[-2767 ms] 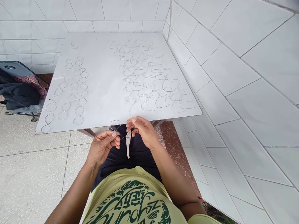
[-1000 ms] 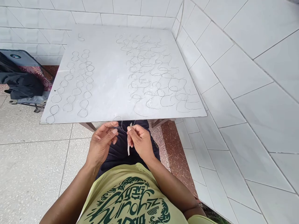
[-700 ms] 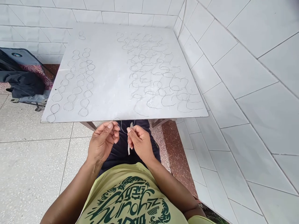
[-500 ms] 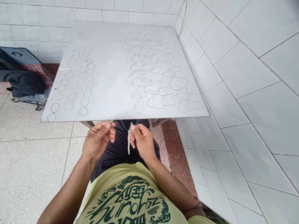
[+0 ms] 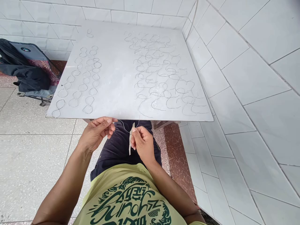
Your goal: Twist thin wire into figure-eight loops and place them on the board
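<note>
Over my lap, just off the table's front edge, my left hand [image 5: 98, 130] is closed in a pinch on one end of a thin wire [image 5: 125, 128]. The wire sags across to my right hand [image 5: 143, 142], and its other end sticks up past those fingers. Between my right thumb and fingers is a narrow beige strip [image 5: 130, 147], hanging downward, with the wire running at its upper part. Whether the strip is folded around the wire is hidden by the fingers. Figure-eight wire loops [image 5: 89, 104] lie in columns on the table's left side.
The white tabletop [image 5: 114, 78] also carries many loose curved wires [image 5: 164, 84] on its right half. Tiled walls [image 5: 225, 93] border it behind and at right. A folding chair [image 5: 35, 68] with dark cloth on it stands at left.
The view has turned slightly left, so the table sits farther right in it. My left hand is a little higher, with the wire still pinched. My right hand keeps its grip.
</note>
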Demonstrator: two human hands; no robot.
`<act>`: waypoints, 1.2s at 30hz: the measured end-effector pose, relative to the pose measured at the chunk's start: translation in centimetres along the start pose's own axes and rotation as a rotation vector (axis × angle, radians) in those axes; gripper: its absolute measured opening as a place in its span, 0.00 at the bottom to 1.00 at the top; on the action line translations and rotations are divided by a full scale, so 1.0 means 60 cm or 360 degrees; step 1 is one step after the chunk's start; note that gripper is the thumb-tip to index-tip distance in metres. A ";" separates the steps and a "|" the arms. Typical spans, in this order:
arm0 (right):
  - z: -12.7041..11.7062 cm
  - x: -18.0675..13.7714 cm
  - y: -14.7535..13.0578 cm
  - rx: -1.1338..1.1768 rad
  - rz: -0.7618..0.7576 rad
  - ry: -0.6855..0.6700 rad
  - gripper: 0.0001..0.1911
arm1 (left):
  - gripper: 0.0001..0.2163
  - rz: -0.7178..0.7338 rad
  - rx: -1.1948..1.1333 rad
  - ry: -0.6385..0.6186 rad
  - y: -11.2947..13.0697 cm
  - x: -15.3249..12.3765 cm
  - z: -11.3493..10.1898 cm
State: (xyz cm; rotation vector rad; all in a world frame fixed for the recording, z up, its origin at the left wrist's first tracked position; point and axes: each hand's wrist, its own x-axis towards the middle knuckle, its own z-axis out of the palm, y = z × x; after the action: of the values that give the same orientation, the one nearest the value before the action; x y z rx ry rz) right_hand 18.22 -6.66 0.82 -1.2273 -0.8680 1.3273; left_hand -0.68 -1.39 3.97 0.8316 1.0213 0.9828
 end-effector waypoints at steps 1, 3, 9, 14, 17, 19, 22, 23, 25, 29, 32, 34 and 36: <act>0.002 -0.002 0.001 0.0011 0.0010 0.0009 0.21 | 0.12 0.0024 0.0000 0.0000 -0.001 0.000 0.004; 0.003 -0.005 0.003 0.0050 0.0051 -0.0021 0.22 | 0.12 0.0130 0.0042 0.0008 -0.003 0.001 0.007; -0.002 -0.007 0.005 0.0090 0.0170 -0.0099 0.21 | 0.09 0.0540 0.0620 -0.0059 0.010 0.004 -0.012; 0.000 -0.007 0.006 0.0059 0.0143 -0.0096 0.22 | 0.11 0.0544 0.0665 -0.0072 0.009 0.013 -0.016; 0.004 -0.007 0.008 0.0052 0.0125 -0.0061 0.22 | 0.09 0.0571 0.0499 0.0035 -0.005 0.022 -0.010; 0.005 -0.006 0.010 0.0044 0.0111 -0.0024 0.21 | 0.08 0.0563 0.0391 0.0090 -0.014 0.027 -0.008; 0.006 -0.003 0.012 0.0035 0.0087 0.0040 0.21 | 0.09 0.0539 0.0342 0.0160 -0.019 0.032 -0.009; 0.007 -0.002 0.013 0.0018 0.0078 0.0054 0.21 | 0.09 0.0530 0.0343 0.0173 -0.018 0.033 -0.009; 0.008 0.000 0.015 -0.0027 0.0056 0.0072 0.21 | 0.10 0.0495 0.0349 0.0175 -0.013 0.031 -0.008; 0.013 0.003 0.022 -0.0040 0.0031 0.0094 0.21 | 0.16 0.0364 0.0341 0.0172 0.000 0.023 0.003; 0.017 0.005 0.023 0.0069 0.0049 0.0102 0.20 | 0.22 0.0358 0.0345 0.0299 -0.001 0.013 0.017; 0.019 0.007 0.021 0.0148 0.0058 0.0106 0.20 | 0.23 0.0360 0.0325 0.0383 -0.011 0.003 0.027; 0.020 0.009 0.020 0.0207 0.0059 0.0099 0.21 | 0.22 0.0325 0.0282 0.0414 -0.024 -0.007 0.036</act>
State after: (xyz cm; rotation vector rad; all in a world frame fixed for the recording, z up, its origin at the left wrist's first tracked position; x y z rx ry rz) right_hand 16.86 -6.17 -0.19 -1.1814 -0.7065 1.3468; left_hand 1.67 -2.50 3.47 0.9861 1.2778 1.2094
